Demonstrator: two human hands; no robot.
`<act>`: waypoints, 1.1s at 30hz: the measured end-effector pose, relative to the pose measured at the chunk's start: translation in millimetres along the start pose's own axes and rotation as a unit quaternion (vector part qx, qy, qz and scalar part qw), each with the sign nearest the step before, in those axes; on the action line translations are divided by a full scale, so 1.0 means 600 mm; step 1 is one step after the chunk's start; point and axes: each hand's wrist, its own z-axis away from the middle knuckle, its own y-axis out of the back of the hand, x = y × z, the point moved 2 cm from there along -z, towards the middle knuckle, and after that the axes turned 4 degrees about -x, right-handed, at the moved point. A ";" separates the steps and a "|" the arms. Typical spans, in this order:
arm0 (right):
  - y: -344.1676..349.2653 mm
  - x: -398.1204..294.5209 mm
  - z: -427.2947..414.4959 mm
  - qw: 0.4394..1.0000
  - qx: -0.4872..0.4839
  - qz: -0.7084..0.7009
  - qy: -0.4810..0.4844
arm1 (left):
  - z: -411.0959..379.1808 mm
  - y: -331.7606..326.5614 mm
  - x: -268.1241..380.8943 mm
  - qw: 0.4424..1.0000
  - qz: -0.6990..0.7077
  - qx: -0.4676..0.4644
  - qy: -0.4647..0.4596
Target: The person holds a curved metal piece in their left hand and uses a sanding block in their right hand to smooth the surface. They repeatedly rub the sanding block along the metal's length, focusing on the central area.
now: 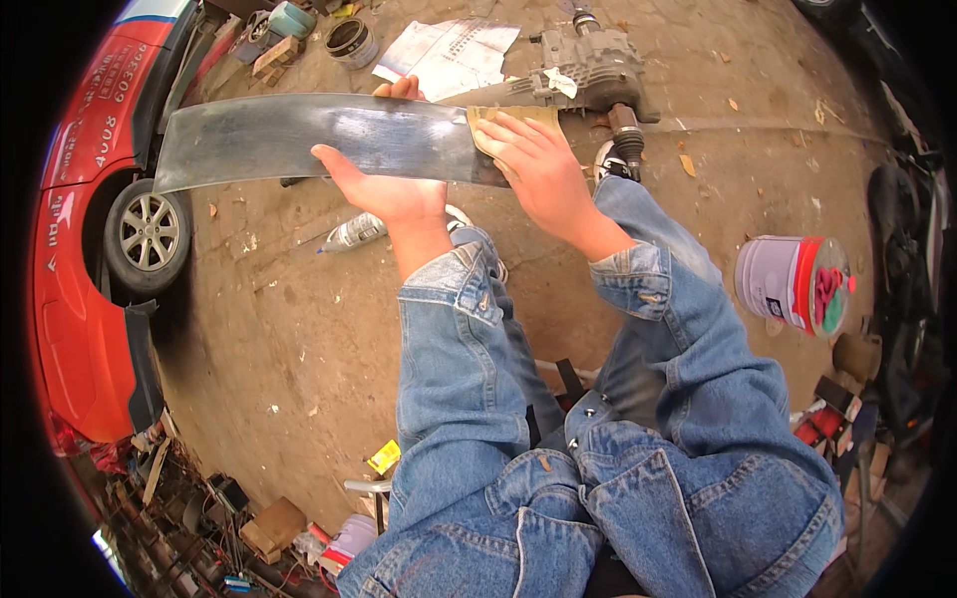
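A long, slightly curved panel, smooth, grey and partly shiny, is held up across the view above the floor. My left hand supports it from below near its middle, thumb over the near edge and fingertips showing past the far edge. At the panel's right end my right hand presses a yellowish sheet, perhaps sandpaper, flat onto the surface. That hand hides part of the sheet and the panel's right edge. Beyond the panel a metal gearbox-like assembly with a rubber-booted shaft lies on the floor.
A red car stands at the left, its wheel near the panel's end. A bottle lies below the panel. Beyond are a printed paper sheet and an open can. A bucket stands right; scrap clutters the lower left.
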 end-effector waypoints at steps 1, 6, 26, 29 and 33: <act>-0.002 0.000 -0.002 1.000 -0.002 -0.002 -0.009 | 0.001 -0.001 0.000 1.000 0.006 0.000 -0.003; -0.010 -0.047 -0.001 0.999 -0.001 -0.047 0.024 | -0.002 -0.003 -0.001 0.999 -0.018 -0.041 -0.024; -0.016 -0.055 -0.011 0.998 0.028 0.011 0.055 | 0.001 -0.018 -0.001 0.998 -0.040 -0.036 -0.035; -0.021 -0.023 -0.024 0.998 0.047 0.042 -0.002 | 0.003 -0.024 -0.001 0.998 -0.042 -0.029 -0.038; -0.021 -0.034 -0.019 0.998 0.053 0.019 -0.002 | 0.006 -0.026 -0.002 0.997 -0.063 -0.038 -0.035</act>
